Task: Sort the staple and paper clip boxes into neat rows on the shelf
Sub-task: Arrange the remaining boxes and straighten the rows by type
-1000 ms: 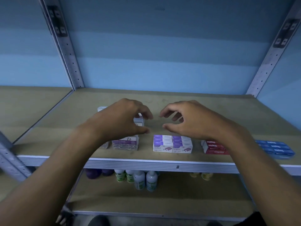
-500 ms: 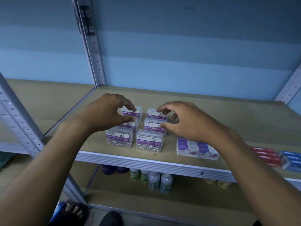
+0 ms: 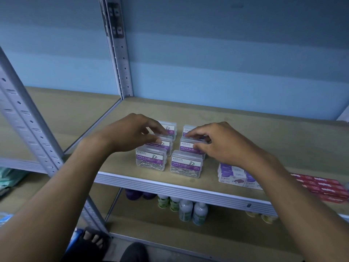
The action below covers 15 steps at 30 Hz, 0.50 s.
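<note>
Several clear paper clip boxes with purple labels stand in two columns of three near the front of the wooden shelf (image 3: 245,129). My left hand (image 3: 130,133) reaches over the left column, thumb and fingertips pinching the middle-left paper clip box (image 3: 166,145). My right hand (image 3: 224,146) pinches the middle-right paper clip box (image 3: 186,147), index at its back edge and thumb on its front. The two front boxes (image 3: 151,160) (image 3: 186,166) stand free. To the right lie purple-and-white staple boxes (image 3: 233,174), partly behind my right forearm, and red staple boxes (image 3: 321,186).
A grey perforated upright (image 3: 118,53) rises at the shelf's back left and another (image 3: 28,120) at the front left. The metal shelf lip (image 3: 170,184) runs along the front. Small bottles (image 3: 188,208) stand on the lower shelf. A sandalled foot (image 3: 92,241) shows below.
The view has swung left, so the clip boxes now sit in the middle. Both hands came down from the back boxes onto the middle pair.
</note>
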Tool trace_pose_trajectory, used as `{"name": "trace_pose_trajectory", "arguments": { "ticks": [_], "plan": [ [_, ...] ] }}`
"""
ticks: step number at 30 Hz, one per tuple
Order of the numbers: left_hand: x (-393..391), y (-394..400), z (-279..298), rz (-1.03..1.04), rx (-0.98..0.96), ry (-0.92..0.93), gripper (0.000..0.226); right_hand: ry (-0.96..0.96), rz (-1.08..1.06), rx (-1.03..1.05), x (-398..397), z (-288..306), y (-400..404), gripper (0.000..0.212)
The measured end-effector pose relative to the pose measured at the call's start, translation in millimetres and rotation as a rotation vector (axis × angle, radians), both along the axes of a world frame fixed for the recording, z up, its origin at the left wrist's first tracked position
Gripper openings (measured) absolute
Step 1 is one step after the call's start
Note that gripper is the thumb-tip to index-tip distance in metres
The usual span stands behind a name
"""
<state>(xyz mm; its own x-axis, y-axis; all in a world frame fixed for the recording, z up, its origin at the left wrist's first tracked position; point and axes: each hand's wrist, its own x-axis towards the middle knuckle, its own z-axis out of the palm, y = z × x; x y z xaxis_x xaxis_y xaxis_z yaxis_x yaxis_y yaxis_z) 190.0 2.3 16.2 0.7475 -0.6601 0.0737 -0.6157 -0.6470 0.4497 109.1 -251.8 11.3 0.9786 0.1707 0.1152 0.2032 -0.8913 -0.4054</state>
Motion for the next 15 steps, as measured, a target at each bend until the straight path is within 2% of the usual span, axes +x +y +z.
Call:
{"name": "trace_pose_trajectory", "arguments": {
  "ticks": [8, 15],
  "plan": [
    [-6.5, 5.7, 6.3, 0.001, -0.034, 0.024, 0.023, -0.012, 0.006, 0.000, -7.1, 6.0, 1.3, 0.036],
    [-11.9, 9.8, 7.8, -0.014, 0.010, 0.067, 0.023, 0.035, 0.041, -0.009, -13.1, 8.0, 3.3, 0.033]
  ]
}}
